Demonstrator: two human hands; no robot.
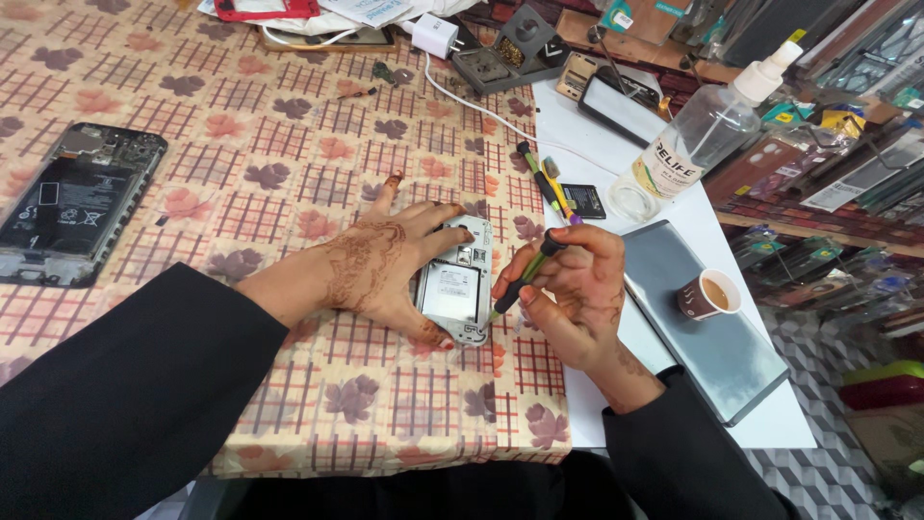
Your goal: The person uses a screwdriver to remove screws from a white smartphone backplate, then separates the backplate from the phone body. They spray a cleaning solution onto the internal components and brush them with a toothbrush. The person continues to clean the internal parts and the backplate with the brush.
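A small silver phone [456, 285] with its back cover off lies on the patterned tablecloth [260, 164]. My left hand [385, 260] rests over its left side and pins it down, fingers spread along its top and bottom edges. My right hand [568, 289] grips a thin green-and-black screwdriver [525, 274], whose tip meets the phone's right edge. Both arms wear black sleeves.
A larger opened phone [72, 202] lies at far left. Right of my hands are a grey tablet-like slab [712, 356], a paper cup of tea [707, 294], a clear spray bottle [698, 135], pens [549, 183] and a small battery [583, 200]. Chargers and cables crowd the top.
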